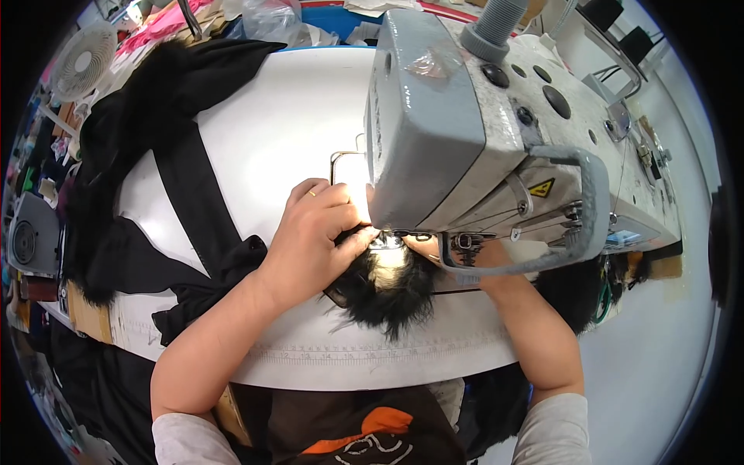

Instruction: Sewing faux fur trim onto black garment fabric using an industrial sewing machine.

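Note:
A piece of black fur (387, 302) lies under the needle area of a sewing machine (426, 132), lit by a bright lamp. My left hand (318, 232), with a ring on one finger, is closed, thumb and fingers pinching the left edge of the fur beside the presser foot (386, 242). From the right, my right hand (488, 260) reaches under the machine head. One fingertip of it shows at the fur's right side; its other fingers are hidden by the machine and its grey guard bar (597, 209).
Black garment pieces with fur trim (139, 155) lie across the left of the white table (287, 101). A printed ruler strip (364, 353) follows the near edge. A white fan (84, 60) and a grey speaker-like box (32, 232) stand at far left. Plastic bags (271, 19) lie behind.

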A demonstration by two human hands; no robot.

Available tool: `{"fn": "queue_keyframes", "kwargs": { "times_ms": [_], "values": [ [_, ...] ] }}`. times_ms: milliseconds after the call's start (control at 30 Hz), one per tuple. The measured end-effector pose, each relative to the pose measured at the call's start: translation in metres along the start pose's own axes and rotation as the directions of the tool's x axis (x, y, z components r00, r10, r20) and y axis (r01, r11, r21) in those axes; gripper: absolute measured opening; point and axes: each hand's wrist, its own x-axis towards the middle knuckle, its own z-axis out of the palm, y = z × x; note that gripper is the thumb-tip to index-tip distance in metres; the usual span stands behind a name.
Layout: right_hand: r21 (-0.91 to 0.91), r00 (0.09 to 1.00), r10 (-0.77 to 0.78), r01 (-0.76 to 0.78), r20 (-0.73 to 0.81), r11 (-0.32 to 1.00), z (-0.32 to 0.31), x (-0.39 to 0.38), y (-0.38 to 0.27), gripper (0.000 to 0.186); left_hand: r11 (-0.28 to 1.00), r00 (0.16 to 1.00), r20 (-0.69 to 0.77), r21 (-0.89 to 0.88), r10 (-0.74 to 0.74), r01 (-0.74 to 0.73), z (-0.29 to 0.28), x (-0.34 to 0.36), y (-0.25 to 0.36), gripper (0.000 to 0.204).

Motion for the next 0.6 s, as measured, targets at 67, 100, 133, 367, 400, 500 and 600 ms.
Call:
{"fn": "queue_keyframes", "kwargs": {
  "times_ms": [67,100,133,367,400,500,600],
  "values": [
    [-0.001,0.997,0.022,-0.022,0.076,1.000,-0.006,0.001,-0.005,0.039,0.999,0.999,0.019,-0.027,0.048,-0.048,-0.001,0.001,-0.003,0.009],
    [0.000,0.997,0.020,-0.020,0.076,1.000,-0.006,0.002,-0.006,0.039,0.999,0.999,0.018,-0.025,0.047,-0.047,-0.002,0.002,-0.001,0.009],
    [-0.036,0.996,0.043,-0.041,0.078,0.999,-0.005,0.003,-0.006,0.040,0.998,0.998,0.002,0.020,0.060,-0.060,-0.003,0.002,0.001,0.009],
    [-0.315,0.985,0.058,-0.004,0.162,0.949,0.009,0.001,0.025,0.030,0.984,0.993,-0.050,0.152,0.106,-0.098,0.003,0.005,0.001,0.012],
    [-0.316,0.985,0.056,-0.001,0.165,0.949,0.010,0.001,0.027,0.030,0.984,0.993,-0.051,0.153,0.104,-0.095,0.003,0.004,0.000,0.012],
    [-0.393,0.975,0.014,0.076,0.221,0.916,0.011,-0.001,0.034,0.034,0.980,0.990,-0.055,0.162,0.128,-0.117,0.004,0.000,-0.002,0.014],
    [-0.395,0.977,0.061,0.024,0.203,0.918,0.027,-0.001,0.054,0.041,0.978,0.987,-0.075,0.165,0.139,-0.125,0.004,-0.001,-0.001,0.014]
  ]
}}
